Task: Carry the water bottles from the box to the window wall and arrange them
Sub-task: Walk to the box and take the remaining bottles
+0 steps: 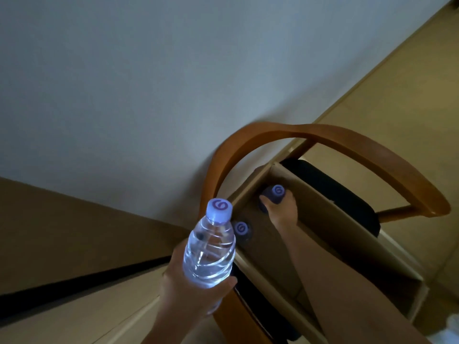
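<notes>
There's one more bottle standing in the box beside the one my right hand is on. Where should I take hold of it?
Grip the loose bottle at its neck and shoulder, just under the cap, coming straight down from above. It stands upright deep in the cardboard box, so only its top is exposed; the walls likely block a side approach.

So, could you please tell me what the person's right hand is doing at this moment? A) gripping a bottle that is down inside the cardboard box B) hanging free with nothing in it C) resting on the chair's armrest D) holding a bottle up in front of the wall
A: the right hand reaches into the cardboard box and curls round a capped bottle there, while the left hand holds another bottle up outside the box.
</notes>
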`<state>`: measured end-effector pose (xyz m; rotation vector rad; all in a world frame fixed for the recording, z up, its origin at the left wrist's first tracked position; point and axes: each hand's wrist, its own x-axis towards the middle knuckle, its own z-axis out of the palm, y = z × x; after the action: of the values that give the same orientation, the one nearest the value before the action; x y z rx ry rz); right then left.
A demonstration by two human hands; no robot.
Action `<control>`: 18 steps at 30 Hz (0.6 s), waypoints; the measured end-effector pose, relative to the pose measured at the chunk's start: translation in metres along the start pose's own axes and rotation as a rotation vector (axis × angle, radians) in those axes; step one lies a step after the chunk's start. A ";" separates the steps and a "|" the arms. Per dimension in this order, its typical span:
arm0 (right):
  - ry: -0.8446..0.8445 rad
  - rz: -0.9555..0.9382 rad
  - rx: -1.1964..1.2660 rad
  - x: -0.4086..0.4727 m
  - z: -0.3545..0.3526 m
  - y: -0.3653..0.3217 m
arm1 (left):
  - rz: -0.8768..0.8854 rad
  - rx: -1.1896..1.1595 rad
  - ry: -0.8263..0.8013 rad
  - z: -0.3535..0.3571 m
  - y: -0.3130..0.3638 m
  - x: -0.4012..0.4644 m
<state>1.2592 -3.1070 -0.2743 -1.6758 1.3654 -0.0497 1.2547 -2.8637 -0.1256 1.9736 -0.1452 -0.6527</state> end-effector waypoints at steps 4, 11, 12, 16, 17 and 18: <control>0.096 0.056 0.001 0.010 0.020 0.007 | -0.033 0.010 0.034 0.003 -0.002 0.009; 0.097 0.038 0.171 0.006 0.023 0.009 | -0.020 0.047 0.059 0.002 -0.003 0.015; 0.089 0.018 0.152 0.002 0.019 0.010 | -0.011 0.059 0.049 0.002 -0.001 0.015; 0.117 -0.069 0.139 -0.027 -0.006 0.004 | 0.082 0.083 0.029 0.003 0.009 0.009; 0.136 -0.109 0.140 -0.039 -0.014 0.000 | 0.066 0.046 0.039 0.003 0.013 0.006; 0.148 -0.153 0.144 -0.052 -0.022 -0.004 | 0.050 0.016 0.039 0.004 0.015 0.002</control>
<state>1.2302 -3.0801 -0.2334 -1.6775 1.3064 -0.3581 1.2567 -2.8744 -0.1151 1.9902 -0.1752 -0.5816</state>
